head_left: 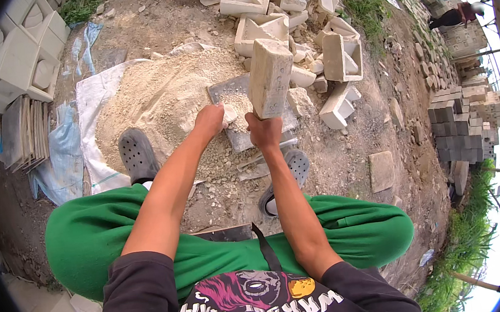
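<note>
My right hand (pixel 265 130) is closed below a big, pale, dusty rectangular block that looks like the head of a mallet (pixel 272 77). The fist covers whatever handle it has. The block stands up over a dark flat slab (pixel 241 140) strewn with pale crumbs. At the slab's left side, my left hand (pixel 210 122) pinches a small whitish lump of stone (pixel 229 114). Left of that hand spreads a heap of crushed pale rubble (pixel 164 92) on a white sheet (pixel 93 121).
Broken pale molded blocks (pixel 261 31) pile up beyond the slab. My grey clogs (pixel 137 152) flank the work spot. At left are stacked white blocks (pixel 37 44), thin boards (pixel 25 134) and blue plastic (pixel 62 154). Grey blocks (pixel 457 125) and a distant person (pixel 460 14) are at right.
</note>
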The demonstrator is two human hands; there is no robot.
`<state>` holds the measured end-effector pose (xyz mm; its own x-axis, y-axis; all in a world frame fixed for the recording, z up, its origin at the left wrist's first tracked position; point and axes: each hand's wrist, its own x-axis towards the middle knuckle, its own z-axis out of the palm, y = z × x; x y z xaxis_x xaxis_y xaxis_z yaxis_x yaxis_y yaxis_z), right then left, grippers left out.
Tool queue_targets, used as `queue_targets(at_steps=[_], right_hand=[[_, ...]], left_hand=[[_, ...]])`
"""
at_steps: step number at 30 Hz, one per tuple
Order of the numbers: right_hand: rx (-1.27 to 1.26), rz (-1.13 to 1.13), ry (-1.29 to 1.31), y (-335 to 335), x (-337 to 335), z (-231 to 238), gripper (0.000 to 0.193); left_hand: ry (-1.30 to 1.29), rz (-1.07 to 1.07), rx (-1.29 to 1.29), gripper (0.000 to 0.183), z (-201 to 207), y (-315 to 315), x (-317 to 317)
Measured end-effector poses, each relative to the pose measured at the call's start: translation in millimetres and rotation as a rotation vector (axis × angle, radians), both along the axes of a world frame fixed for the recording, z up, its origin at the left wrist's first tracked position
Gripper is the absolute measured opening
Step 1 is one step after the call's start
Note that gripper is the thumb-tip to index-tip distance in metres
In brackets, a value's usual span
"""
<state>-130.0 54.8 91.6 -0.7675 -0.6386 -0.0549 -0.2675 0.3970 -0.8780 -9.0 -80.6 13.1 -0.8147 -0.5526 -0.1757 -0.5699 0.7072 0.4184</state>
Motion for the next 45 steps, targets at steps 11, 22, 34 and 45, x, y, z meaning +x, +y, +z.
queue_targets(at_steps=[11,22,34,45], right_hand=[[0.212,-0.081,-0.228,19.9,-11.5,-0.9,0.028],[0.646,-0.027,0.003,36.0,-7.8,-69.2,0.040],[0.155,-0.032,0.054,6.1,-9.1,-33.8,0.032],[0.254,0.088,0.021,4.5,-20.6,27.1,0.028]], left_hand=[[0.053,0.087,-0.033,0.050,2.5,11.1,1.0],[0.094,-0.003,0.057,0.038,-5.1,-2.9,-11.3],[0.017,-0.021,0.016,0.040,-6.3,-8.0,-1.6],[-0.018,-0.010,0.045,0.050,-2.4,-4.0,4.1]])
